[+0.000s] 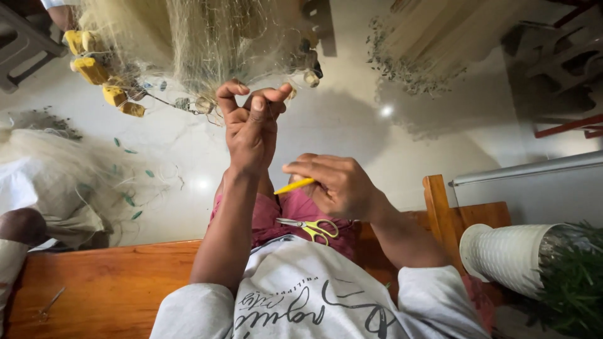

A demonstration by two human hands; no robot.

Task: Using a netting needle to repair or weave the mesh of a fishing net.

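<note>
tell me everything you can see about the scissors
The scissors are small, with yellow loop handles and pale metal blades. They lie flat on the person's lap, on the dark red shorts, just past the hem of the white shirt. The blades point toward the left arm and look nearly closed. Neither hand touches them; the right hand, which holds a yellow tool, is just above.

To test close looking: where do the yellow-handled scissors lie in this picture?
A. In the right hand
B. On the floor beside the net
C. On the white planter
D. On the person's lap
D: the scissors rest on the lap, on the red shorts, below the right hand, which holds a yellow tool instead.
</note>
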